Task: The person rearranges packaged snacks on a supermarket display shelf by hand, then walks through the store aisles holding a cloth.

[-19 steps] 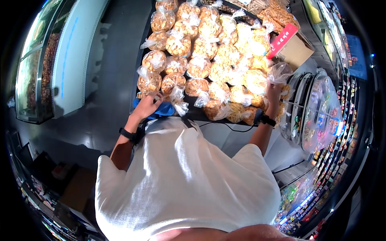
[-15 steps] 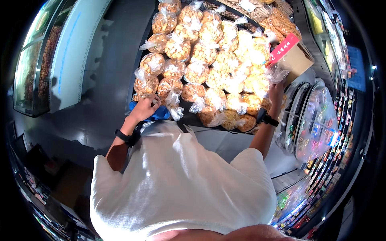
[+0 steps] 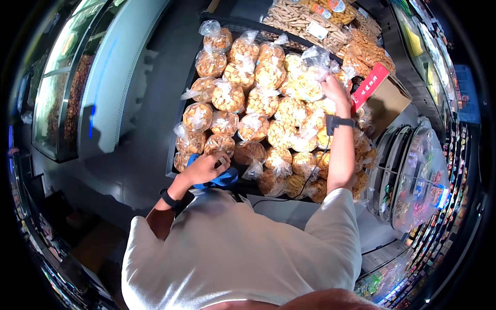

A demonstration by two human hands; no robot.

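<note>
My left hand [image 3: 212,163] has its fingers curled near a blue cloth [image 3: 225,178] at the front edge of the dark display tray [image 3: 174,147], just below a bag of brown snacks [image 3: 218,146]; what is under the fingers is hidden. My right hand [image 3: 332,84], further back and to the right, grips the crinkled plastic top of a bag of pale snacks [image 3: 306,82]. Rows of tied, round clear bags [image 3: 227,95] fill the tray. Black devices are strapped to both wrists.
An open cardboard box [image 3: 390,103] with a red strip stands right of the tray. Packs of stick snacks [image 3: 305,23] lie behind. Stacked round trays under plastic [image 3: 416,173] sit at right, with lined shelves beyond. A glass-fronted case [image 3: 59,98] is at left.
My right hand has moved from the tray's right edge toward the back and inward, now gripping a bag top. The scene has shifted down in view; my left hand stays at the front.
</note>
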